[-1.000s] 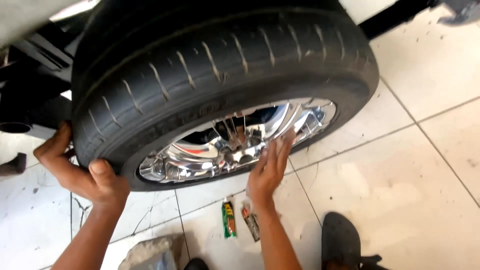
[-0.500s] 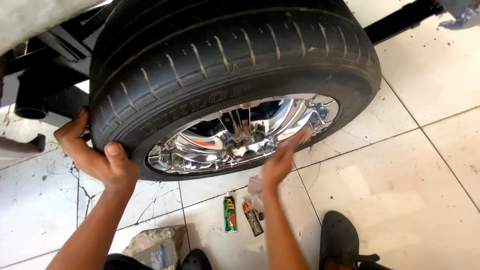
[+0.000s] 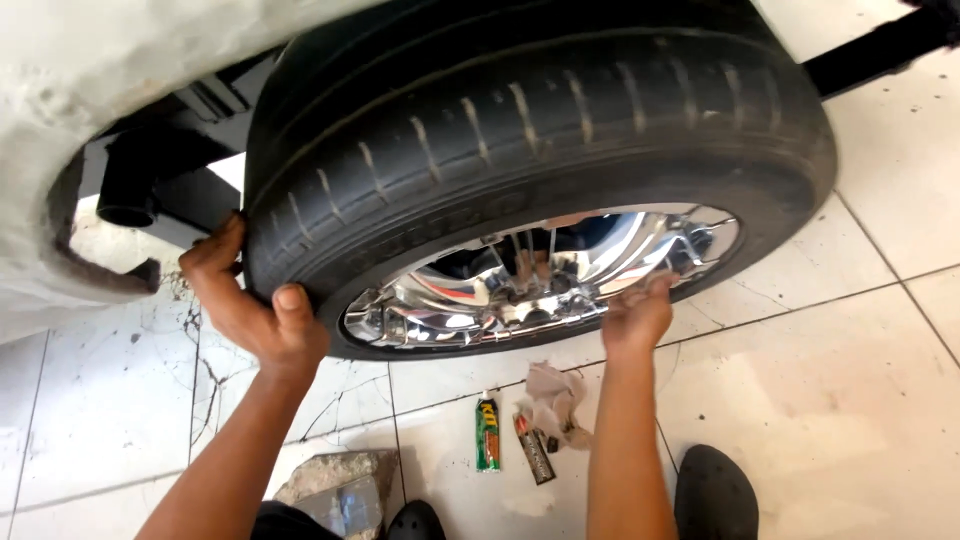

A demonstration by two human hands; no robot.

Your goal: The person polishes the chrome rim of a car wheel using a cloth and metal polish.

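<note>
The big black tire (image 3: 540,150) with its shiny wheel (image 3: 540,285) stands under the white car (image 3: 90,120). The left hand (image 3: 250,310) wraps its fingers around the tire's edge. The right hand (image 3: 637,318) grips the shiny rim with curled fingers. A small green tube (image 3: 487,433) lies on the floor (image 3: 850,400) near a rag (image 3: 556,398).

Tyre (image 3: 540,130) top cut by frame edge — left hand (image 3: 255,305) fingers hidden behind tread.
</note>
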